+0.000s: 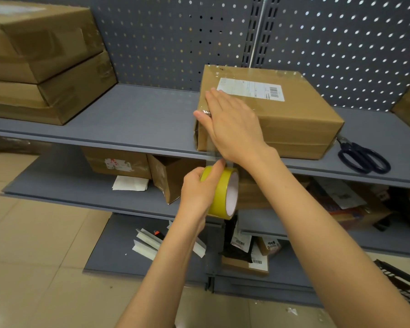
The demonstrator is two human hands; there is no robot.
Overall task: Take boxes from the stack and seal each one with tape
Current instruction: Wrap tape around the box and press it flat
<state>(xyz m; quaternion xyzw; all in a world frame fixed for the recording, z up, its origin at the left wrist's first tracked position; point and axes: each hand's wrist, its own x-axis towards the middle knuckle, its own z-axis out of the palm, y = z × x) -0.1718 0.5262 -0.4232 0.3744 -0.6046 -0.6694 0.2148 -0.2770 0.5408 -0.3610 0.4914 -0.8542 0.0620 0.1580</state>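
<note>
Scissors (pixel 362 157) just R of box (pixel 294 119); stack (pixel 43 60) far L.

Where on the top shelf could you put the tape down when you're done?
The top shelf is bare between the stacked boxes and the box under the right hand. Right of that box it is crowded: scissors lie there. The left hand grips the tape roll.

Brown box (pixel 294 119) upright on shelf, label on top; clear tape (pixel 212 147) runs down its front to yellow roll (pixel 219 192); two boxes (pixel 40 60) stacked far left.
</note>
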